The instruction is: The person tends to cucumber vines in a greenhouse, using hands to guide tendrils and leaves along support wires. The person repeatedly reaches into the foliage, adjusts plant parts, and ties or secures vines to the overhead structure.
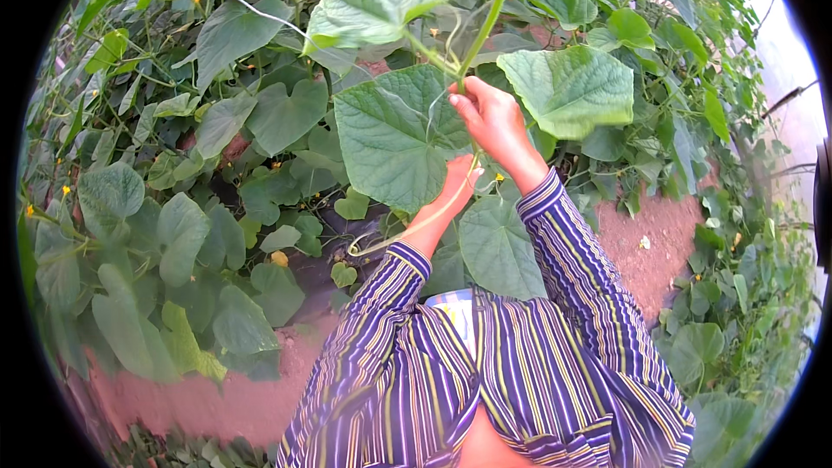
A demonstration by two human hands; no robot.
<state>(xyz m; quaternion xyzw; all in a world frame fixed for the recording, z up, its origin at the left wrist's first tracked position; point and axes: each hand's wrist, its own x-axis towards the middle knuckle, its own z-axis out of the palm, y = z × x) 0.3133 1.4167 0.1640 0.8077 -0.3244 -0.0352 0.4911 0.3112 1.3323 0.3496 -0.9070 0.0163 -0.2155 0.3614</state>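
Observation:
My right hand (491, 114) pinches the green stem of a cucumber vine (487, 29) between thumb and fingers, in the upper middle of the view. Just below it is my left hand (463, 172), close to the lower part of the stem. A broad leaf (396, 136) covers most of its fingers, so its grip cannot be made out. Another large leaf (569, 91) spreads to the right of my right hand. A pale, curling tendril (429, 224) hangs across my left wrist.
Dense cucumber foliage (286, 110) fills the left and far side, with small yellow flowers (66, 190). A pale string (244, 0) slants in from the upper left. Reddish bare soil (650, 240) shows at the right, beside more plants (699, 344) and whitish sheeting (783, 78).

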